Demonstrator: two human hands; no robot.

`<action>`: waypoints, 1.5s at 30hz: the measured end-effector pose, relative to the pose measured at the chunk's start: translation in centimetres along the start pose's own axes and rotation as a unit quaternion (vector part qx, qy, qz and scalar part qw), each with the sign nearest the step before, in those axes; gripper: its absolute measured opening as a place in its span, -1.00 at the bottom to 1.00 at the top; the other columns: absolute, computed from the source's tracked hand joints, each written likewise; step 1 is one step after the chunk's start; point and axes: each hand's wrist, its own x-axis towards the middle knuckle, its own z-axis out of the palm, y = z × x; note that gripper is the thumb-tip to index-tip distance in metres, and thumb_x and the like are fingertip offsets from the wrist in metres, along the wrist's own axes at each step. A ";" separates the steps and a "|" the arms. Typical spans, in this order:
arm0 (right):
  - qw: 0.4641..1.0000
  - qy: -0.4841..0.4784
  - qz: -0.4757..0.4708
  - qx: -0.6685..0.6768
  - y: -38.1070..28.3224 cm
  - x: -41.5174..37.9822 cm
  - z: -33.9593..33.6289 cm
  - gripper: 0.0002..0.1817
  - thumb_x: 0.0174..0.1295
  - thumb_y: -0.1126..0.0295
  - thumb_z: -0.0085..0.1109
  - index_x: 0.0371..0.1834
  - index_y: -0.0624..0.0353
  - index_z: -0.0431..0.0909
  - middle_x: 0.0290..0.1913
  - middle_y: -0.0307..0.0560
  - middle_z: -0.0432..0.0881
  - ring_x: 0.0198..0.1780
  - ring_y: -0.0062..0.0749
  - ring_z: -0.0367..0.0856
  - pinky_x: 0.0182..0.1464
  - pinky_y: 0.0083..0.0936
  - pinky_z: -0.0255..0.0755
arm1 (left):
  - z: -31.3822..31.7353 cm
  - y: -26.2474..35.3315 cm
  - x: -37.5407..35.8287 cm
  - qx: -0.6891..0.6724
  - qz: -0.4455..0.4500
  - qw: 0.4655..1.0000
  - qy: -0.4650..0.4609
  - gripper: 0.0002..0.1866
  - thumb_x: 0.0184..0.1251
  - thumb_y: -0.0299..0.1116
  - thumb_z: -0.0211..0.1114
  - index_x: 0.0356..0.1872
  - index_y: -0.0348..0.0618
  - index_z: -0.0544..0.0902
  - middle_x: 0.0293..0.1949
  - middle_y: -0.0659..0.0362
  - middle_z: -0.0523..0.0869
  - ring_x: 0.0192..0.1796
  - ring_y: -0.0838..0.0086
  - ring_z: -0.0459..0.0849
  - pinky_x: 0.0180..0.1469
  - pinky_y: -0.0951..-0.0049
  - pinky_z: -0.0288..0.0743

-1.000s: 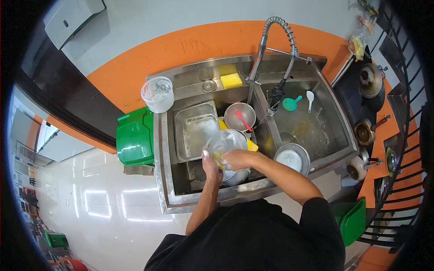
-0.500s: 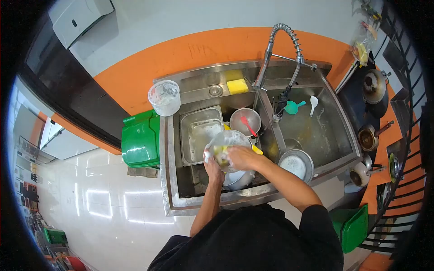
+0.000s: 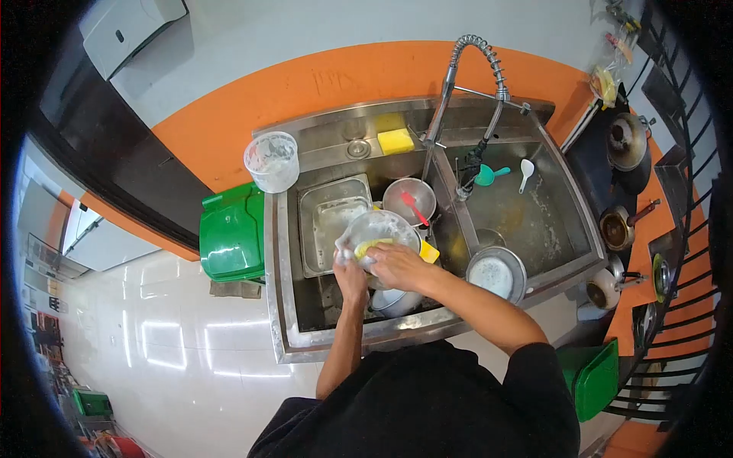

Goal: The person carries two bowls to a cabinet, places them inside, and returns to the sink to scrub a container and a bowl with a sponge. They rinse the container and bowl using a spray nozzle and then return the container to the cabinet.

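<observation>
A soapy round bowl (image 3: pixel 396 224) is held tilted above the left sink basin. My left hand (image 3: pixel 350 276) grips its near left rim, with suds on the fingers. Inside the bowl, my right hand (image 3: pixel 398 267) is closed on a yellow sponge (image 3: pixel 374 246) pressed to the surface. Just behind stands a metal bowl (image 3: pixel 397 200) with a red utensil (image 3: pixel 414 208) in it. A metal pot (image 3: pixel 395 304) sits below my hands, partly hidden by them. Some yellow thing (image 3: pixel 429 252) shows beside the bowl's right edge.
A rectangular steel pan (image 3: pixel 309 237) lies at the basin's left. A white tub (image 3: pixel 272 179) stands on the sink's back left corner. The spring faucet (image 3: pixel 447 99) rises between the basins. A pot (image 3: pixel 520 269), green scoop (image 3: pixel 485 176) and white spoon (image 3: pixel 525 177) are in the right basin.
The sponge and my right hand have shifted slightly left and down within the bowl. My left hand has moved a little left along the rim. The whole view has shifted slightly.
</observation>
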 end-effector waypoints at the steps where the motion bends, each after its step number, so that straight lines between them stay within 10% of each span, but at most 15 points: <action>1: 1.000 0.010 0.013 0.005 0.7 0.4 1.0 -0.78 0.11 0.29 0.12 -0.33 0.13 0.70 0.03 -0.02 0.62 0.11 -0.14 0.56 0.11 -0.18 0.44 | 0.0 0.1 -0.5 0.044 0.005 0.998 -0.035 -0.62 0.49 -0.40 -0.01 0.24 -0.29 0.50 0.02 0.09 0.64 0.00 0.43 0.61 0.00 0.39 0.55; 7: 0.982 0.128 0.046 -0.134 4.2 0.4 -1.8 -0.83 0.12 0.35 0.18 -0.34 0.14 0.72 -0.22 0.02 0.70 -0.02 -0.03 0.65 0.03 -0.13 0.48 | 0.5 2.1 -1.1 0.036 -0.038 0.995 -0.081 -0.63 0.47 -0.60 -0.14 0.22 -0.32 0.46 0.09 0.01 0.61 0.02 0.35 0.66 0.10 0.38 0.55; 10: 0.965 -0.169 0.193 -0.044 2.3 -0.7 -1.1 -0.83 0.07 0.36 0.25 -0.31 0.20 0.69 -0.27 0.09 0.72 -0.16 0.09 0.69 -0.06 -0.05 0.52 | -1.9 -1.5 1.3 0.033 0.013 0.999 -0.016 -0.54 0.36 -0.59 -0.14 0.26 -0.31 0.47 0.07 0.02 0.63 0.05 0.32 0.65 0.08 0.34 0.60; 12: 0.978 -0.063 0.080 0.182 1.9 -1.4 1.8 -0.76 0.03 0.40 0.27 -0.25 0.28 0.63 -0.23 0.16 0.72 -0.22 0.16 0.71 -0.10 -0.02 0.56 | -1.8 -3.0 1.4 0.034 0.036 0.999 -0.008 -0.58 0.45 -0.51 -0.13 0.26 -0.29 0.47 0.02 0.03 0.65 0.01 0.33 0.67 0.03 0.39 0.60; 18: 0.960 0.258 0.089 0.063 4.8 1.9 3.9 -0.71 0.05 0.41 0.22 -0.11 0.18 0.59 -0.27 0.25 0.68 -0.13 0.11 0.71 -0.05 -0.05 0.56 | 0.9 -0.5 -1.0 -0.010 -0.105 0.993 -0.045 -0.61 0.59 -0.18 0.01 0.27 -0.16 0.46 0.05 0.04 0.59 -0.02 0.31 0.67 -0.08 0.28 0.68; 20: 0.973 0.157 0.166 0.017 6.4 1.0 5.1 -0.68 0.04 0.42 0.22 -0.08 0.12 0.64 -0.22 0.25 0.68 -0.11 0.07 0.71 -0.02 -0.05 0.54 | 0.4 0.1 -0.9 0.000 -0.114 0.993 -0.037 -0.59 0.60 -0.16 0.00 0.31 -0.13 0.43 0.08 0.05 0.58 0.02 0.30 0.66 -0.07 0.23 0.68; 22: 0.958 -0.215 0.119 0.148 5.0 0.6 0.5 -0.51 -0.02 0.50 0.22 0.09 0.09 0.62 -0.03 0.21 0.69 0.04 0.09 0.66 0.10 -0.13 0.52 | -0.4 -1.0 -0.5 -0.075 -0.125 0.989 0.009 -0.60 0.61 -0.16 -0.03 0.30 -0.13 0.43 0.07 0.07 0.58 0.08 0.30 0.64 -0.04 0.24 0.67; 24: 0.948 -0.241 0.089 0.186 3.7 0.3 2.2 -0.52 -0.05 0.54 0.19 0.05 0.08 0.65 0.01 0.19 0.67 0.03 0.11 0.66 0.11 -0.13 0.52 | -0.9 -2.9 0.4 -0.091 -0.073 0.993 -0.031 -0.61 0.61 -0.18 -0.05 0.30 -0.14 0.41 0.06 0.05 0.59 0.11 0.29 0.62 -0.01 0.18 0.67; 27: 0.964 0.121 0.014 0.235 3.1 0.8 4.1 -0.56 -0.02 0.50 0.21 0.02 0.13 0.65 -0.04 0.19 0.68 -0.09 0.14 0.69 0.02 -0.06 0.55 | -0.2 -3.8 0.2 0.028 -0.112 0.993 -0.035 -0.55 0.66 -0.18 -0.19 0.29 -0.33 0.34 0.05 0.02 0.61 -0.05 0.25 0.70 -0.15 0.24 0.73; 31: 0.967 0.152 0.203 -0.016 4.9 1.3 2.7 -0.62 -0.03 0.46 0.25 -0.06 0.22 0.64 -0.11 0.22 0.69 -0.08 0.13 0.69 0.00 -0.06 0.56 | 1.0 -0.9 -1.1 0.075 -0.008 0.994 -0.078 -0.56 0.66 -0.22 -0.20 0.38 -0.25 0.25 0.05 -0.09 0.60 -0.34 0.12 0.75 -0.33 0.26 0.75; 33: 0.947 -0.036 0.320 -0.020 3.6 1.5 -0.3 -0.79 0.11 0.42 0.14 -0.25 0.32 0.62 -0.16 0.21 0.72 -0.06 0.10 0.70 0.03 -0.11 0.57 | 0.9 0.0 -0.2 0.056 -0.003 0.998 -0.043 -0.56 0.66 -0.23 -0.21 0.39 -0.25 0.23 0.06 -0.09 0.60 -0.33 0.12 0.75 -0.35 0.27 0.75; 36: 0.980 -0.133 0.120 0.088 2.6 -0.1 1.0 -0.80 0.21 0.41 0.06 -0.30 0.32 0.62 -0.22 0.18 0.73 -0.11 0.15 0.70 -0.02 -0.08 0.58 | 0.4 -0.6 0.8 0.023 -0.003 1.000 0.008 -0.57 0.66 -0.24 -0.21 0.34 -0.31 0.31 0.07 -0.07 0.61 -0.18 0.22 0.74 -0.19 0.33 0.71; 40: 0.980 -0.005 0.061 0.191 2.0 0.9 2.2 -0.80 0.22 0.42 0.11 -0.18 0.29 0.63 -0.16 0.20 0.69 -0.09 0.16 0.67 0.02 -0.12 0.54 | 0.8 -3.4 0.6 0.043 0.013 0.999 0.007 -0.61 0.58 -0.28 -0.10 0.25 -0.27 0.46 0.04 0.00 0.64 -0.22 0.43 0.69 -0.24 0.50 0.57; 42: 0.947 0.285 0.144 0.043 4.2 2.2 4.1 -0.76 0.21 0.42 0.11 -0.14 0.30 0.64 -0.09 0.20 0.66 -0.03 0.16 0.62 0.04 -0.09 0.50 | 0.9 -3.0 -0.6 0.252 0.088 0.962 -0.058 -0.64 0.60 -0.46 -0.17 0.26 -0.33 0.45 0.04 -0.03 0.61 0.03 0.41 0.61 0.05 0.41 0.53; 45: 0.960 0.145 0.232 -0.065 4.1 0.8 2.0 -0.76 0.23 0.35 0.08 -0.25 0.27 0.69 -0.07 0.20 0.62 -0.04 0.12 0.57 0.08 -0.07 0.40 | 0.8 -1.0 -0.3 0.067 -0.048 0.996 -0.047 -0.61 0.54 -0.56 -0.17 0.31 -0.37 0.37 0.10 -0.06 0.57 0.07 0.37 0.64 -0.14 0.34 0.72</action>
